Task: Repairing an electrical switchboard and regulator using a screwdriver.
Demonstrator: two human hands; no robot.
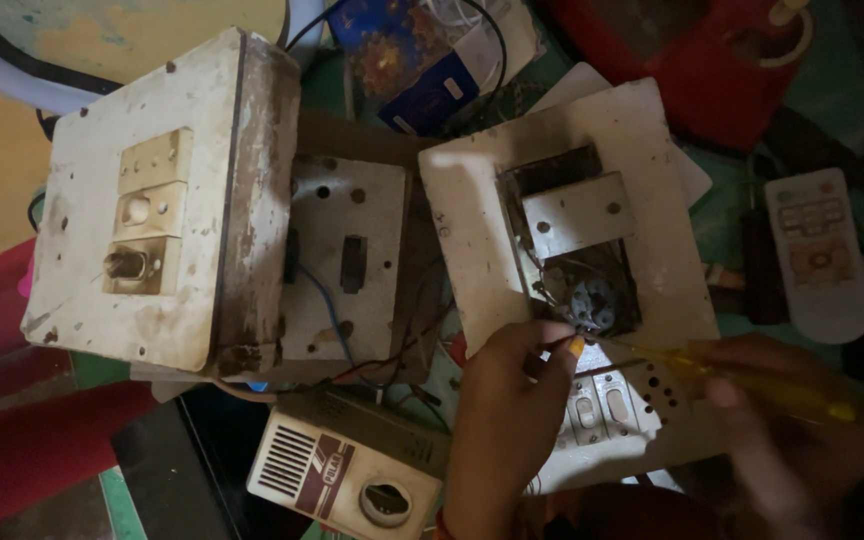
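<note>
Switch box (157,200) left of open board (562,250), remote (820,255) far right

Two bare hands show at the bottom of the view. The left hand (507,410) has no glove and no ring that can be seen. One fingernail near its top looks painted yellow or orange. A thin red band sits at its wrist, right at the bottom edge. The right hand (787,425) is blurry and dark, so its fingers look soft and smeared. It has no glove either. No sleeve shows on either arm. The wrists run off the bottom of the view.
</note>
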